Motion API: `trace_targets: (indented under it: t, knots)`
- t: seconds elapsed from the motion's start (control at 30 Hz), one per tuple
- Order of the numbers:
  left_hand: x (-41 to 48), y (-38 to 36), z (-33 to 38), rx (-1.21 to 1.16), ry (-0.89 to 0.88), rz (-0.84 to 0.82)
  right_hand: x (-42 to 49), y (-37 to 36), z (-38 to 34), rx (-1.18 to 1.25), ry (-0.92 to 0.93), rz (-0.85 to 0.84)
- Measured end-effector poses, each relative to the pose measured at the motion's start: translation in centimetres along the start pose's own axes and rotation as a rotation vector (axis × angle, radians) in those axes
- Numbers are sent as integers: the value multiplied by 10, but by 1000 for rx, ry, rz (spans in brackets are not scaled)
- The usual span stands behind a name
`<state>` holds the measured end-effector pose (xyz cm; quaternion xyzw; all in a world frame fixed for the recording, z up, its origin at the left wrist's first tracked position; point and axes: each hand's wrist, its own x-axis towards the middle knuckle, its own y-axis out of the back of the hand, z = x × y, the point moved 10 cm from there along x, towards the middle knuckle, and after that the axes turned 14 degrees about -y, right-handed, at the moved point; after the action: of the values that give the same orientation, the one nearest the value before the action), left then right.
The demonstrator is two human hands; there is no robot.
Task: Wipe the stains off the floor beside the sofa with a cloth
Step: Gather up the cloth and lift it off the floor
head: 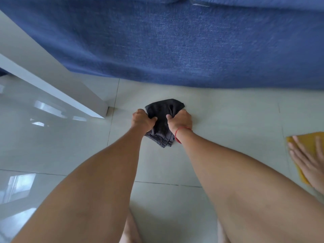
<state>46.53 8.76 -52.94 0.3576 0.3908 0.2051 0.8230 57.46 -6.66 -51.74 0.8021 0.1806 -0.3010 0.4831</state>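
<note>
Both hands, left (142, 121) and right (180, 121), clamped on dark cloth (162, 109) (bunched) on floor (219, 109), near sofa (175, 46).

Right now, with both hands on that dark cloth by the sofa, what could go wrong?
1. The dark cloth is bunched between the left hand and right hand, so little of it may lie flat and stains could get missed.
2. It sits close to the blue sofa; a forward stroke might smear dirt onto the fabric.
3. Another person's hand on a yellow cloth works nearby, so wide strokes could collide.
</note>
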Motion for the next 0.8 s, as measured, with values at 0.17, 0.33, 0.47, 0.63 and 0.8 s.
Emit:
trace_targets:
  t: [0.17,0.33,0.47,0.63,0.8]
  knots:
    - [-27,-14,-5,-73,110,-32,-6,-11,33,148,-179,-109]
    - [-81,-36,-17,-70,155,-181,-42,-9,64,-92,-251,-154]
    - [-111,3,8,-299,100,-56,-73,26,31,-75,-142,-165]
    - [-154,140,86,-411,-140,245,-152,127,-73,13,256,-56]
    - [-223,265,150,-472,-278,480,-254,239,-138,173,507,64]
